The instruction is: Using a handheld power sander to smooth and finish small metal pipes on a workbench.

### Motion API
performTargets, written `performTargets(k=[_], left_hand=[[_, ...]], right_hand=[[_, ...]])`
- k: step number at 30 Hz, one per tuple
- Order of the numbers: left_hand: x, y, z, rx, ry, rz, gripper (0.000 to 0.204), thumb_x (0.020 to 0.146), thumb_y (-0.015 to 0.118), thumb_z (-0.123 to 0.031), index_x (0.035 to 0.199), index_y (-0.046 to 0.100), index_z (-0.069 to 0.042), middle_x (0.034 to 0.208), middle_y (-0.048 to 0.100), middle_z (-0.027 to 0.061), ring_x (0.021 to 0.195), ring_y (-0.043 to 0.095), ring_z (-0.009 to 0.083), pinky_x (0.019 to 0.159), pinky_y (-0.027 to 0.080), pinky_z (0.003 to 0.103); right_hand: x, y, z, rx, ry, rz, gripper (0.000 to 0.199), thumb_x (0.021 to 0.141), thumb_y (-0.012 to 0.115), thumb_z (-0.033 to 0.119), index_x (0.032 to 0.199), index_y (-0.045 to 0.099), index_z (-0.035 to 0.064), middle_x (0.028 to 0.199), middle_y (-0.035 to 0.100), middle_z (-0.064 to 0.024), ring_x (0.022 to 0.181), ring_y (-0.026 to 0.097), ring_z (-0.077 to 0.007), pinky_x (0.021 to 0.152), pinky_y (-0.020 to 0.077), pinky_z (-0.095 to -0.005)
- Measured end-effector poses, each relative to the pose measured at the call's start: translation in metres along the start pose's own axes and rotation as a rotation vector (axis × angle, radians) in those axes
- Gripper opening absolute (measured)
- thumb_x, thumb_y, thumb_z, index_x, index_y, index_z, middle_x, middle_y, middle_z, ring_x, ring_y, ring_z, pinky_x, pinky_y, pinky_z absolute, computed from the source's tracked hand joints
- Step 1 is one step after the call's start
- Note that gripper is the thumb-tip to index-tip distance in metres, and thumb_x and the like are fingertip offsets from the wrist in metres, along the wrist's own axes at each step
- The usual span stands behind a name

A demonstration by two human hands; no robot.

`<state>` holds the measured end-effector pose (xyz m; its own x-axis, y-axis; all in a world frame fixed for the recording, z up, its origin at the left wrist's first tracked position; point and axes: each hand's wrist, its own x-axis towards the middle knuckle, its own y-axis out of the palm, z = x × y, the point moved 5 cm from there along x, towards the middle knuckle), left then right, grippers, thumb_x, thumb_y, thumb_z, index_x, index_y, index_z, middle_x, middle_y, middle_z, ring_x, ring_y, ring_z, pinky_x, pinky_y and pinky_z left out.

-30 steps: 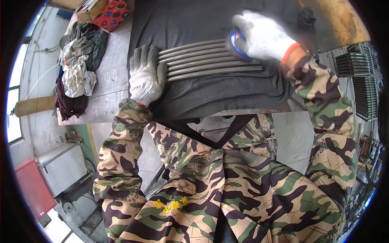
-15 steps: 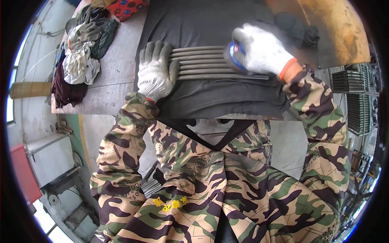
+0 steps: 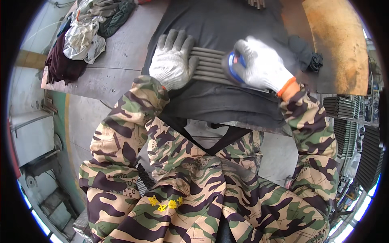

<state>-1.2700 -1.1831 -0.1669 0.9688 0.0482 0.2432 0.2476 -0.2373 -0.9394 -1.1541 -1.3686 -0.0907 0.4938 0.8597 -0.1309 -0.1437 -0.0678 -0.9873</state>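
A person in a camouflage jacket and trousers stood at a grey metal workbench [image 3: 109, 77], both hands in white knitted work gloves. A dark grey cloth mat [image 3: 227, 101] covered the middle of the bench and hung over its near edge. On the mat, a little back from that edge, lay a row of thin grey metal rods [image 3: 208, 67], side by side and touching, running left to right.

The left hand [image 3: 172, 60] lay flat, palm down, on the left ends of the rods. Its fingers [image 3: 178, 40] were stretched out and slightly spread, pressing on top and gripping nothing; they pointed toward the far edge of the bench, so the rods ran crosswise beneath the palm and fingers.

The right hand [image 3: 263, 67] was curled around a round blue disc-shaped tool [image 3: 235, 65], which sat against the right part of the same rods. The fingers wrapped over the tool's top and hid most of it; only its blue face and dark rim showed at the fingertips.

A heap of crumpled rags in maroon, white and green [image 3: 81, 36] lay at the far left corner of the bench. A crumpled dark cloth [image 3: 306, 52] lay just right of the right hand, beside a rusty orange metal sheet [image 3: 336, 44] at the bench's right side.
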Motion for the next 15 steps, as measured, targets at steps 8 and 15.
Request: performTargets(k=[8, 15], left_hand=[[0.015, 0.008, 0.012, 0.057, -0.008, -0.181, 0.050, 0.094, 0.065, -0.032, 0.133, 0.062, -0.002, 0.140, 0.060, 0.0203, 0.136, 0.051, 0.0400, 0.115, 0.039, 0.050], [0.020, 0.009, 0.015, 0.045, -0.049, -0.129, 0.047, 0.096, 0.063, -0.033, 0.132, 0.062, -0.003, 0.136, 0.060, 0.0186, 0.135, 0.051, 0.0391, 0.114, 0.040, 0.050]], right_hand=[[0.020, 0.002, 0.011, -0.024, -0.025, -0.013, 0.033, 0.096, 0.062, 0.028, 0.123, 0.067, 0.0086, 0.118, 0.067, -0.0240, 0.114, 0.068, -0.0437, 0.099, 0.0567, -0.0526], [0.030, -0.001, 0.016, -0.031, 0.049, -0.007, 0.037, 0.097, 0.062, 0.033, 0.122, 0.068, 0.0071, 0.120, 0.068, -0.0233, 0.115, 0.068, -0.0441, 0.100, 0.0565, -0.0521]])
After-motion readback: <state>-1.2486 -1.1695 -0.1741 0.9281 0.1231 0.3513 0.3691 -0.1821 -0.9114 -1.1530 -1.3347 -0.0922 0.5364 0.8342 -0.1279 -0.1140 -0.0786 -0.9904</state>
